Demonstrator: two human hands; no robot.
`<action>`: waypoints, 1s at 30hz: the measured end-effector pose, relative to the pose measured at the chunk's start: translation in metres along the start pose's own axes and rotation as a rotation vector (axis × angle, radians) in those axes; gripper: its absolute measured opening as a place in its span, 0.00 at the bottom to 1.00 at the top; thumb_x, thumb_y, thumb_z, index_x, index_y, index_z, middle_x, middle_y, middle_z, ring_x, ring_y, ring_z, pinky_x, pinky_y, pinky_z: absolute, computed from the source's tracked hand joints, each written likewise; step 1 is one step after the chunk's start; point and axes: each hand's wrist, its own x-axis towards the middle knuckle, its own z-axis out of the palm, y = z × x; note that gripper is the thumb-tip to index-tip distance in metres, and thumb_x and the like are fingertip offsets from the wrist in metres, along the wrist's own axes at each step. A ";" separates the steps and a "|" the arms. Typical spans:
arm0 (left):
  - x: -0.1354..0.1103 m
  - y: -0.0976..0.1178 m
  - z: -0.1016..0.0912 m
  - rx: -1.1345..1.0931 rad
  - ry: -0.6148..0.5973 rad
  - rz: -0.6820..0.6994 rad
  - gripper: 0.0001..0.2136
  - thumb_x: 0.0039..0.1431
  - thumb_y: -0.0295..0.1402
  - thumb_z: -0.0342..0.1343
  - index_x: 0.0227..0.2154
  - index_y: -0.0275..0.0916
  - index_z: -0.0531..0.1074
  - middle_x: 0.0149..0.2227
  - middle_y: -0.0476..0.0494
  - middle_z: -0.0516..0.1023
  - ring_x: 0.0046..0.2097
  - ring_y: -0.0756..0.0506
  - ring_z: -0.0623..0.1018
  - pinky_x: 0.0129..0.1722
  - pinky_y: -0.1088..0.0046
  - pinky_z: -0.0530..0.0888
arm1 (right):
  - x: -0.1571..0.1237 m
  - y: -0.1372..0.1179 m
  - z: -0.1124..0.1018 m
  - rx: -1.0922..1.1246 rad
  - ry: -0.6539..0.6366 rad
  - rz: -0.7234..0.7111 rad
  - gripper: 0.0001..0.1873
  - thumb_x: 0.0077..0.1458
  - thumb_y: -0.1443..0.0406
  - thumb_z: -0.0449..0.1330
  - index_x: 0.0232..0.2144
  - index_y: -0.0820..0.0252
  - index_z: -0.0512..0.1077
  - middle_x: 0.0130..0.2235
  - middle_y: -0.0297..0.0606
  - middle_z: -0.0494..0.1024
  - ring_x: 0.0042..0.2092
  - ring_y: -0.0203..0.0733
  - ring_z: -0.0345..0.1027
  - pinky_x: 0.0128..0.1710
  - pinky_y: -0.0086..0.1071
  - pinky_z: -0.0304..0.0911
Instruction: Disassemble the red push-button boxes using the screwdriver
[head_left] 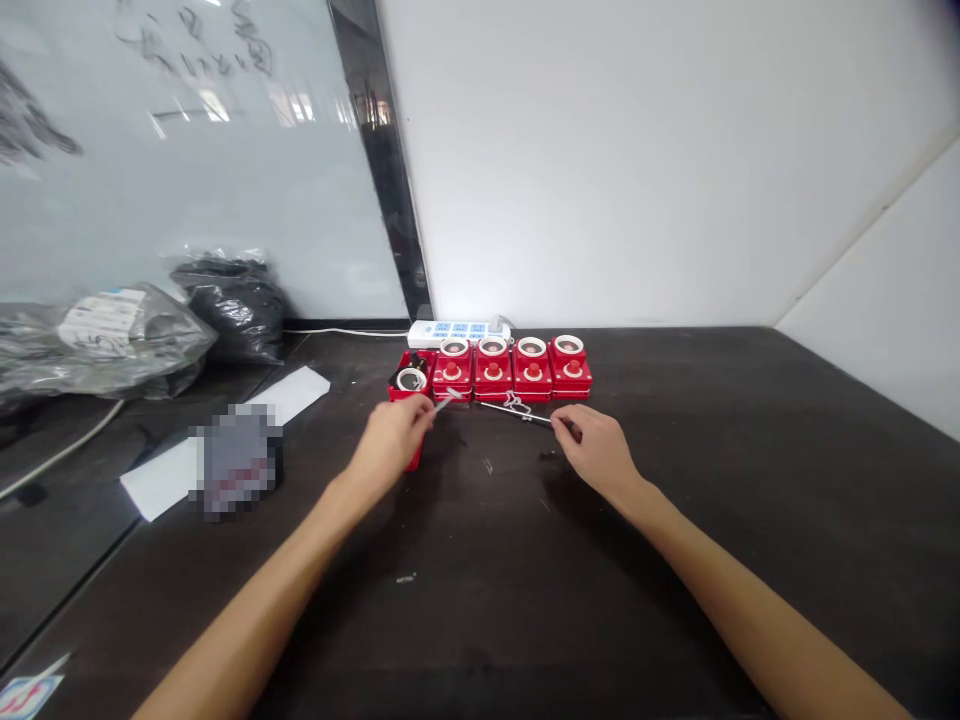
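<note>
My left hand [397,440] pinches a small pale, strip-like piece [448,401] near the front of the red boxes. Just behind its fingers is an opened red box [411,366] with black parts and a white ring, partly hidden by the hand. To its right, several closed red boxes [493,372] stand in a row, each with a white ring and a red button. My right hand [596,445] is closed around the dark handle of a screwdriver [517,411], its thin metal shaft pointing left. A loose white cord [516,401] lies behind the shaft.
A white power strip [459,333] sits behind the boxes against the wall. At left are a white paper strip [304,392], a blurred-out patch [238,465], a clear plastic bag [142,325] and a bag of black material [232,305]. A small card [30,695] lies at bottom left.
</note>
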 end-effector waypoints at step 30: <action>0.019 -0.038 -0.009 -0.200 0.413 -0.157 0.15 0.62 0.42 0.49 0.38 0.40 0.78 0.33 0.44 0.81 0.34 0.44 0.78 0.38 0.70 0.71 | 0.087 -0.029 0.040 -0.315 -0.334 0.113 0.10 0.59 0.69 0.54 0.34 0.62 0.77 0.35 0.45 0.80 0.39 0.45 0.73 0.36 0.33 0.60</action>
